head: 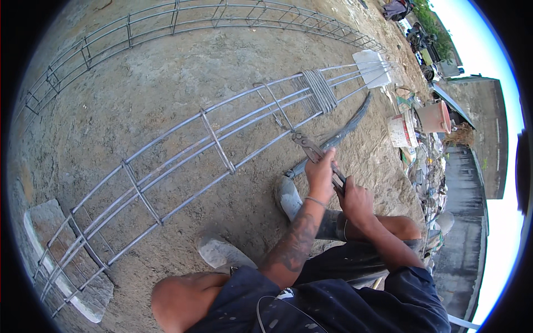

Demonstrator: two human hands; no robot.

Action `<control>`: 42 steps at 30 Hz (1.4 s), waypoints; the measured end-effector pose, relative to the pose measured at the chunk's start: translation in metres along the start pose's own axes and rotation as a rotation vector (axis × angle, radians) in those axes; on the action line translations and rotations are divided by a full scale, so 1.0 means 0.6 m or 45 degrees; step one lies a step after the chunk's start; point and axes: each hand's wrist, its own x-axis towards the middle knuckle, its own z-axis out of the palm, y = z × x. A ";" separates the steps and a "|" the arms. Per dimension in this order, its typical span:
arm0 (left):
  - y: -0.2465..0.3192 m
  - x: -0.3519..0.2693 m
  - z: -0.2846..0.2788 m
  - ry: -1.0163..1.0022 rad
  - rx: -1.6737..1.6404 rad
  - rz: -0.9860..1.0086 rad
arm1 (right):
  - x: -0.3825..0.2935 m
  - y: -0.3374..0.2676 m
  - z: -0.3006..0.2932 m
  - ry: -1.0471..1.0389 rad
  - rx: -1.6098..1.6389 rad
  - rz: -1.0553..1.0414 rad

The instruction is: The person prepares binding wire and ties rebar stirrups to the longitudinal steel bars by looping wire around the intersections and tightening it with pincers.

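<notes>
A long-handled metal cutter or pincers (307, 146) has its jaws at the near bar of a steel rebar cage (195, 190), close to a stirrup's corner. My left hand (321, 172) grips the tool partway along its handles; my right hand (357, 200) is closed around the handle ends. Square stirrups (217, 141) cross the cage's long bars at intervals. Farther along, several stirrups sit bunched together (320, 91) on the bars. Beside the cage, a long dark bundle (347, 130), perhaps tie wire, lies on the ground by my boot (288, 197).
A concrete slab (68, 254) and a pale block (372, 68) lie under the cage's ends. Another rebar cage (173, 30) curves across the far side. Two buckets (402, 130) (433, 117) and rubble stand right, by a concrete wall (464, 233).
</notes>
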 end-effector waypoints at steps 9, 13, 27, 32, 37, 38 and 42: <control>0.014 0.017 -0.029 -0.406 -0.761 -0.334 | -0.007 0.010 -0.023 -0.216 0.154 -0.168; -0.007 0.011 0.010 0.145 0.195 0.190 | -0.001 0.016 -0.031 0.048 -0.297 -0.096; -0.011 0.021 0.006 0.247 -0.340 -0.218 | -0.012 0.065 -0.038 0.004 -0.372 -0.390; -0.031 0.036 -0.029 0.237 -0.306 -0.130 | 0.022 0.081 -0.047 -0.212 0.106 -0.424; -0.112 0.030 -0.001 0.120 0.141 0.226 | 0.099 0.129 0.002 -0.567 0.623 -0.341; -0.117 0.036 -0.003 0.127 0.332 0.309 | 0.105 0.139 0.023 -0.632 0.730 -0.226; -0.111 0.069 -0.053 0.231 1.325 0.389 | 0.115 0.166 0.105 -0.279 0.776 -0.460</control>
